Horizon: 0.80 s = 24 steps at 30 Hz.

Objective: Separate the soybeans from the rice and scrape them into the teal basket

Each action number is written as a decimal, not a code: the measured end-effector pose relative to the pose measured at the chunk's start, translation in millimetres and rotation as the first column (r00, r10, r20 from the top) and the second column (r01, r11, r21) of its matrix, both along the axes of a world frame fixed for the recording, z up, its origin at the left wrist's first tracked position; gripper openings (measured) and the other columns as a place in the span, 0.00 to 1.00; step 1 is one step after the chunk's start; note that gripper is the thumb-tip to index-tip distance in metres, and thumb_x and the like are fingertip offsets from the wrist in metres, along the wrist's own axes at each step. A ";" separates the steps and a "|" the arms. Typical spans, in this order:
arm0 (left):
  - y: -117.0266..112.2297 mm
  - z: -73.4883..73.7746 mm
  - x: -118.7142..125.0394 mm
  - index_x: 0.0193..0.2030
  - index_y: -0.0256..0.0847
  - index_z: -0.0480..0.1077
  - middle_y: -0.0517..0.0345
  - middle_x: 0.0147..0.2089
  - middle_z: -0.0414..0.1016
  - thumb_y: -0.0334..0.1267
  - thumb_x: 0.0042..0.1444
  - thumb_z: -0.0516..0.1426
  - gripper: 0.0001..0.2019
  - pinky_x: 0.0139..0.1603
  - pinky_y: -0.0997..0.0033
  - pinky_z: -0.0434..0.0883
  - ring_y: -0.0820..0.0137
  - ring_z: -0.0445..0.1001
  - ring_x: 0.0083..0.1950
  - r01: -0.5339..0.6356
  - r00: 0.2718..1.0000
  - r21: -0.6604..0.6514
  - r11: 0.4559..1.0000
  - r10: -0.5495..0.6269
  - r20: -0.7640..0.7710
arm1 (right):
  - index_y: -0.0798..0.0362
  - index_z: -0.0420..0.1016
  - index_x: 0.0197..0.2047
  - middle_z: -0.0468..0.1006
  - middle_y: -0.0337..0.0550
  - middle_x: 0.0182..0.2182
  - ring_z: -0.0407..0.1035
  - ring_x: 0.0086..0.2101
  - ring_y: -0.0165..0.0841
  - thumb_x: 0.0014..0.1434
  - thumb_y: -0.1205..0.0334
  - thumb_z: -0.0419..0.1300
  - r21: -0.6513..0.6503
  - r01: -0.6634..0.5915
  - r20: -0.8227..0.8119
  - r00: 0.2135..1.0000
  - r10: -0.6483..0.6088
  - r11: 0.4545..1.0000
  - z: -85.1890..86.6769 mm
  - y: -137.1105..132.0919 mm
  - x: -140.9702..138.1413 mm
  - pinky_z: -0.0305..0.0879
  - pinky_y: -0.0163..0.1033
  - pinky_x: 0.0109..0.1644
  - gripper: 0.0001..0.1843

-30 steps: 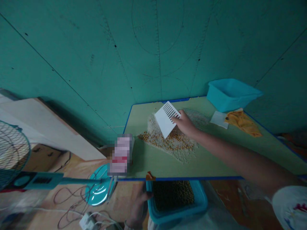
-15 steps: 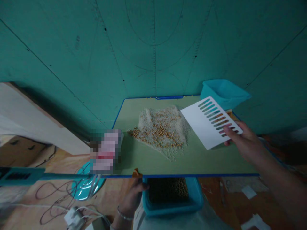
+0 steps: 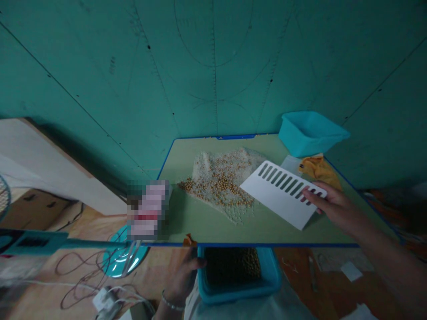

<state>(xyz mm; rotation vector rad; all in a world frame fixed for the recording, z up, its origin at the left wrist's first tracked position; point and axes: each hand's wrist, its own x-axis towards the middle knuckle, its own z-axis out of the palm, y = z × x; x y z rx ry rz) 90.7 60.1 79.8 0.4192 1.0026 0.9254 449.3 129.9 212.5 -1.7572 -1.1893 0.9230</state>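
My right hand (image 3: pixel 323 198) grips the slotted end of a white plastic scraper (image 3: pixel 283 206), which is tilted over the right side of a heap on the table. The heap mixes pale rice-like grains (image 3: pixel 208 164) with round tan beans (image 3: pixel 225 182). Below the table's front edge, my left hand (image 3: pixel 187 273) is closed on the left rim of a turquoise basin (image 3: pixel 271 289). Tan beans (image 3: pixel 251 262) show in the basin's right part, beside dark contents that I cannot make out.
An angular turquoise bin (image 3: pixel 310 133) stands at the back right of the table (image 3: pixel 283 238), with a yellow cloth (image 3: pixel 320 171) before it. A blurred pinkish box (image 3: pixel 150 209) is at the left edge. A fan pole (image 3: pixel 93 244) and cables lie left.
My right hand has brought the scraper lower and nearer the heap, turning it flatter; the yellow cloth shows more. My left hand still holds the basin.
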 end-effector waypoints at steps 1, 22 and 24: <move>0.3 -0.6 -0.5 0.46 0.46 0.79 0.58 0.50 0.82 0.30 0.34 0.63 0.26 0.67 0.53 0.57 0.51 0.65 0.65 0.008 1.000 0.005 1.000 -0.008 -0.001 | 0.44 0.74 0.25 0.72 0.44 0.20 0.59 0.18 0.34 0.42 0.41 0.66 -0.008 -0.020 0.021 1.000 0.020 1.000 -1.1 -2.4 0.3 0.53 0.42 0.21 0.16; -0.9 6.1 5.7 0.38 0.44 0.79 0.57 0.48 0.81 0.30 0.31 0.61 0.21 0.69 0.53 0.52 0.50 0.63 0.66 0.022 0.999 0.013 1.000 -0.022 -0.037 | 0.48 0.74 0.28 0.78 0.40 0.23 0.71 0.26 0.37 0.43 0.35 0.63 -0.138 -0.113 0.009 0.993 0.116 0.984 5.0 -25.4 -4.8 0.65 0.38 0.30 0.24; -1.3 6.1 5.4 0.38 0.43 0.79 0.57 0.48 0.82 0.30 0.31 0.62 0.21 0.69 0.52 0.52 0.49 0.62 0.66 0.020 1.000 0.001 1.000 -0.020 -0.023 | 0.47 0.75 0.30 0.79 0.40 0.24 0.73 0.28 0.38 0.45 0.36 0.63 -0.165 -0.143 -0.023 0.990 0.141 0.976 3.9 -28.5 -4.7 0.67 0.38 0.32 0.23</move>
